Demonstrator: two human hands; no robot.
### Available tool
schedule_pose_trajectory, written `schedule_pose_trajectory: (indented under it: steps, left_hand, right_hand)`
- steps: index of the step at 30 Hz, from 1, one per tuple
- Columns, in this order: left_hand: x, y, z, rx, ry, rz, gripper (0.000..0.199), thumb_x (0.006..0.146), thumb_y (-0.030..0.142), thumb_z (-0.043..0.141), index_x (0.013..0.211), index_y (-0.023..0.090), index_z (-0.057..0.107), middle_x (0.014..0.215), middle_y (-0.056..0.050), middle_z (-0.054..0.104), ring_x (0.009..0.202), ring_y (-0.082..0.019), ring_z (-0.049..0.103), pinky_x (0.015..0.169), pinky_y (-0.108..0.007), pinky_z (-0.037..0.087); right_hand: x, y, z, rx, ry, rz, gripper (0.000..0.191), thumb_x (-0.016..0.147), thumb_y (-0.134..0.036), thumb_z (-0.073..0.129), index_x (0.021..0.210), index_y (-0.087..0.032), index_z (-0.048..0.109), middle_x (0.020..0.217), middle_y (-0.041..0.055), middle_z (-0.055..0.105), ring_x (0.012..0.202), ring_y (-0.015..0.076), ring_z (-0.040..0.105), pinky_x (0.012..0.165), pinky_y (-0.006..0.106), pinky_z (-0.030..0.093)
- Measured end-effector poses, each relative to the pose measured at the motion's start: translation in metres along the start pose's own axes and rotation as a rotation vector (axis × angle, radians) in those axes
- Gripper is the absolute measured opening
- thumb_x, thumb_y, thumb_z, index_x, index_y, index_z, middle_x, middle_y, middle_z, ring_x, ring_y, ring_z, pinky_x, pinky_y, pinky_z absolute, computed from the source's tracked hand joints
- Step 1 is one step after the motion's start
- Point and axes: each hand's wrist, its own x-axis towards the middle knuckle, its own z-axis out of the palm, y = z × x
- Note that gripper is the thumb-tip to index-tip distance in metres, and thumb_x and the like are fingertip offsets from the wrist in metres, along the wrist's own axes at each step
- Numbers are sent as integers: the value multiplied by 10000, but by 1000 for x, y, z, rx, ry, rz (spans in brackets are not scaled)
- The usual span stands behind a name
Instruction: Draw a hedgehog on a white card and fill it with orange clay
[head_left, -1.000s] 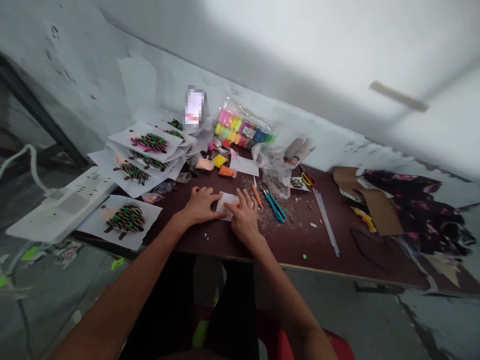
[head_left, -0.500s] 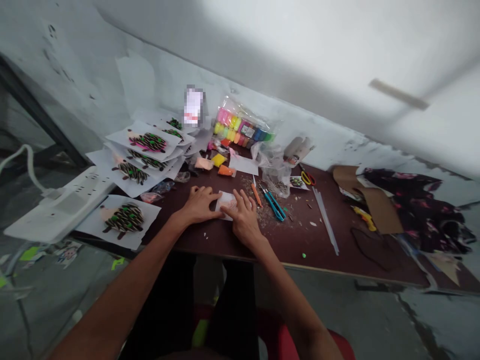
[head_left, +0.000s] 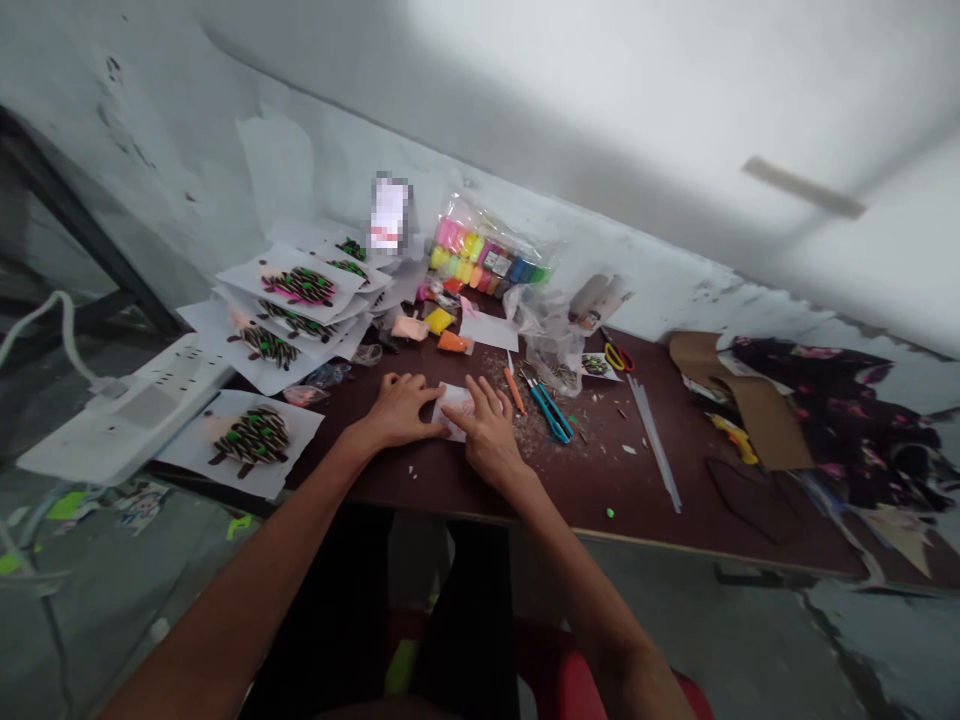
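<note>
White paper piece lies flat toward the near edge of the dark tabletop, and my left hand and right hand pin it with fingers spread wide, since even pressure stops it sliding.

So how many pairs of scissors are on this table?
2: teal-handled scissors beside the right hand, red-and-yellow-handled scissors farther back by the wall. Others may be hidden.

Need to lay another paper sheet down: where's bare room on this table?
The widest bare patch of the table lies at the front, between the right hand and the long white strip. A smaller one lies between the left forearm and the hedgehog sheet. The back left is crowded with stacked sheets and clay packets.
</note>
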Motion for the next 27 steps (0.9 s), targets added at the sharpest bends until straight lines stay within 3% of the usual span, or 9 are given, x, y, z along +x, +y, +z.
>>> schedule_pose_trajectory:
  steps: [7,12,17,27]
  left_hand:
    - [-1,1,-1,-7,7,12,658,796,648,567,1333,269,600,1125,-98,604,1070,-319,505,946,-452,295]
    - [-2,2,-2,-2,8,6,659,792,634,581,1331,256,607,1125,-106,599,1069,-317,507,948,-448,290]
    - [-1,0,-2,-2,4,8,689,777,668,590,1335,265,601,1126,-95,600,1059,-304,509,942,-433,292]
    - [-1,0,-1,-1,-5,-21,721,761,673,596,1365,281,582,1136,-92,587,1066,-307,507,968,-435,286]
  right_hand:
    - [11,-3,4,-17,-28,-21,364,914,-162,587,1243,-292,672,1618,103,275,1497,301,200,1170,520,164]
    - [12,3,-1,4,-47,-86,407,909,-146,585,1277,-308,648,1611,86,300,1496,290,206,1173,536,156]
    - [8,11,-5,32,-32,-60,462,899,-107,572,1285,-352,644,1623,57,272,1499,281,202,1173,529,166]
    - [3,13,0,10,-39,-122,486,906,-115,584,1322,-364,609,1631,57,254,1499,278,206,1171,538,169]
